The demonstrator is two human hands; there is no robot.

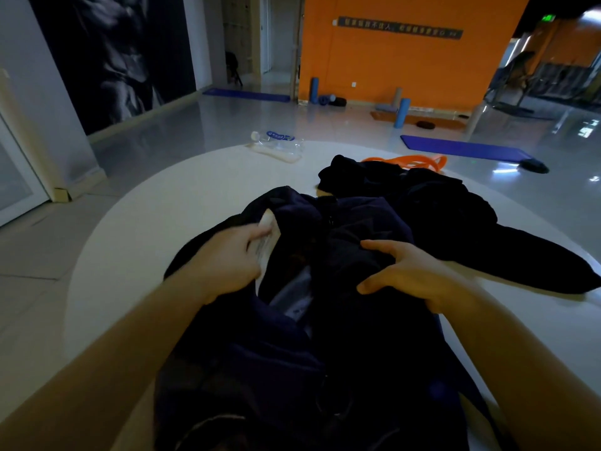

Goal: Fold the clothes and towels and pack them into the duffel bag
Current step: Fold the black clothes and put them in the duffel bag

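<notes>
A dark navy duffel bag [312, 359] lies open on the round white table [169, 203] right in front of me. My left hand [227, 258] grips a folded white towel [268, 237] at the bag's left edge, fingers curled over it. My right hand [413, 275] grips a bunch of dark navy fabric [354, 242] over the bag's mouth. A grey lining or item [294, 296] shows inside the opening. A black garment [439, 203] lies crumpled on the table behind the bag, one part stretched out to the right.
A clear plastic water bottle [276, 143] lies on its side at the table's far edge. An orange band [413, 161] lies behind the black garment. Blue mats [461, 148], foam rollers and an orange wall fill the room beyond.
</notes>
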